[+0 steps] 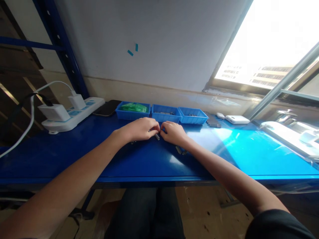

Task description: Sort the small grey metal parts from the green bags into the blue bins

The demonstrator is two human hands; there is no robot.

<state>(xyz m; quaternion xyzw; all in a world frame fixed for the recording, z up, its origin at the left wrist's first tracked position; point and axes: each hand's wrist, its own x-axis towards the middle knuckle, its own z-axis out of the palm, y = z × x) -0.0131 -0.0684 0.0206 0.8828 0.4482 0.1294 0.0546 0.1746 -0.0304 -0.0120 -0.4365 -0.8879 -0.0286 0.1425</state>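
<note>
My left hand (143, 128) and my right hand (172, 132) meet almost fingertip to fingertip over the blue table, just in front of the bins. Both have curled, closed fingers; whatever is pinched in them is hidden. A small dark metal cylinder (157, 136) shows below the left fingertips, and I cannot tell whether it is held or lying on the table. Beside my right wrist lie a few small metal pieces (178, 150). Another small metal piece (134, 142) is partly covered beneath my left hand.
Behind my hands stand three blue bins: one with green plastic bags (133, 107), a middle bin (166, 118) and a right bin (194, 120) with small metal parts. A white power strip (57, 127) and black phone (107, 108) are left. A white box (237, 119) sits right.
</note>
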